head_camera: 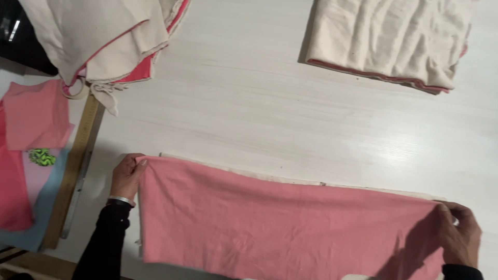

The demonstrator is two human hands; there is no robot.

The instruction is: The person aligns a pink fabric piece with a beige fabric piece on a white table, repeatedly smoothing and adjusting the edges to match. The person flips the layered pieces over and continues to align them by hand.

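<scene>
A long pink cloth (280,223) with a cream underside lies flat across the near part of the white table (249,109). My left hand (127,176) pinches the cloth's upper left corner; a silver bracelet and a black sleeve show at the wrist. My right hand (459,236) grips the cloth's upper right corner at the far right. A thin cream edge (290,180) of the cloth shows along its far side.
A stack of cream and pink fabric (104,36) sits at the top left, and a second folded stack (394,39) at the top right. A wooden ruler (75,166) lies at the left, beside pink pieces (36,114) and a small green patterned scrap (42,156).
</scene>
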